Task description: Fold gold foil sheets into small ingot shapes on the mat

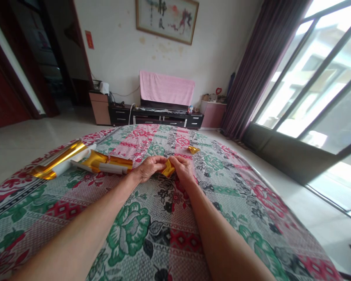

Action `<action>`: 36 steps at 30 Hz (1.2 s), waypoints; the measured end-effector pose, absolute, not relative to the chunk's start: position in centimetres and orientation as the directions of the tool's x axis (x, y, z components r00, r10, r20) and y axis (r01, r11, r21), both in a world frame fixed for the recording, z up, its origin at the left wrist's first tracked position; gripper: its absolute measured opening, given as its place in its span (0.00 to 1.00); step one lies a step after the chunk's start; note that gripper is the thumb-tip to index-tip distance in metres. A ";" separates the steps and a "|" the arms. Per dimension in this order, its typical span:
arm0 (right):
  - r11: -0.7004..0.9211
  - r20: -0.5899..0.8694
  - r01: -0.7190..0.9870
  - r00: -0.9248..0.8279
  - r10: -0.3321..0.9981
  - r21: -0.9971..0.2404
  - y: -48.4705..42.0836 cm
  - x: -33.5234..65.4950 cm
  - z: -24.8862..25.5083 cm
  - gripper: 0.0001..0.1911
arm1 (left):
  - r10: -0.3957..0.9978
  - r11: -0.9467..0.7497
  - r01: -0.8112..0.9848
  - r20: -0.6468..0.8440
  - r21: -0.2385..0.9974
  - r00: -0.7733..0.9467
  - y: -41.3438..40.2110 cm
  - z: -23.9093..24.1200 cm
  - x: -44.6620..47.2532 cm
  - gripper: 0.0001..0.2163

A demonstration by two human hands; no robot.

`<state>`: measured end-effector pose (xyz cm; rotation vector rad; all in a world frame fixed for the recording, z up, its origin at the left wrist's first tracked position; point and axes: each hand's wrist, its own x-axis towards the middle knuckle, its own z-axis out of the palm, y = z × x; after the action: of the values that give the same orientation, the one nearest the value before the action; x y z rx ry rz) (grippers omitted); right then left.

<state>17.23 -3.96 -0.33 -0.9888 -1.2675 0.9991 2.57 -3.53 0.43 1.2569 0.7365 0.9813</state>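
Between my hands is a small piece of gold foil paper (167, 170), partly covered by my fingers. My left hand (151, 168) pinches its left side, thumb and fingertips together. On the right side, my right hand (181, 168) grips the same piece, with the thumb near its upper edge. Just beyond my right hand, a small folded gold piece (193, 150) lies on the patterned tablecloth (128, 230). To the left of my left hand are curled sheets of gold foil paper (114, 162) with white undersides, and a rolled gold sheet (61, 158) farther left.
The cloth-covered table has a rounded far edge. Past it stand a low black TV cabinet (163, 117) and a screen draped with a pink towel (166, 88). A purple curtain (251, 66) and large windows (318, 82) are on the right.
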 end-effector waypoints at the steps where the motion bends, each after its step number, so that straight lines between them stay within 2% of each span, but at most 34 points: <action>1: 0.269 0.267 -0.051 0.046 0.963 -0.962 -3.9 17.2 -0.4 0.14 | 0.896 0.030 -0.204 0.064 0.979 0.440 -3.5 0.4 2.5 0.15; 7: 0.257 0.255 -0.085 0.038 0.966 -0.963 -3.7 17.2 -0.6 0.14 | 0.854 0.044 -0.192 0.063 0.980 0.517 -3.7 0.5 2.0 0.18; 15: 0.313 0.318 0.075 0.071 0.945 -0.947 -3.6 17.3 -0.7 0.18 | 0.826 0.031 -0.166 0.069 0.986 0.560 -4.0 0.9 1.7 0.21; 20: 0.309 0.306 0.028 0.240 0.921 -0.951 -3.3 17.5 -0.5 0.20 | 0.858 0.019 -0.152 0.061 0.988 0.510 -3.9 0.4 1.6 0.26; 23: 0.314 0.323 0.080 0.313 0.893 -0.946 -3.1 17.6 -0.5 0.20 | 0.933 -0.152 -0.084 0.171 0.985 0.318 -4.2 0.8 1.9 0.21; 25: 0.316 0.347 0.144 0.346 0.872 -0.938 -3.0 17.7 -0.6 0.19 | 0.937 -0.314 0.078 0.296 0.946 0.188 -4.6 1.3 2.2 0.16; 28: 0.308 0.366 0.208 0.375 0.852 -0.929 -3.1 17.8 -0.5 0.19 | 0.869 -0.492 0.248 0.450 0.835 0.207 -5.4 1.8 2.7 0.11; 31: 0.300 0.375 0.244 0.373 0.849 -0.922 -3.3 17.9 -0.4 0.19 | 0.809 -0.587 0.416 0.496 0.694 0.315 -5.8 1.9 3.3 0.12; 33: 0.293 0.372 0.254 0.367 0.853 -0.922 -3.3 17.9 -0.3 0.19 | 0.777 -0.629 0.463 0.536 0.625 0.331 -5.8 1.5 3.6 0.11; 36: 0.277 0.360 0.258 0.368 0.857 -0.925 -3.3 17.8 -0.3 0.18 | 0.762 -0.646 0.454 0.551 0.613 0.340 -5.4 0.9 3.9 0.08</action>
<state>17.78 -3.27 -0.30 -1.2658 -1.1670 0.5584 3.86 -5.40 0.89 2.2586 1.0760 1.2158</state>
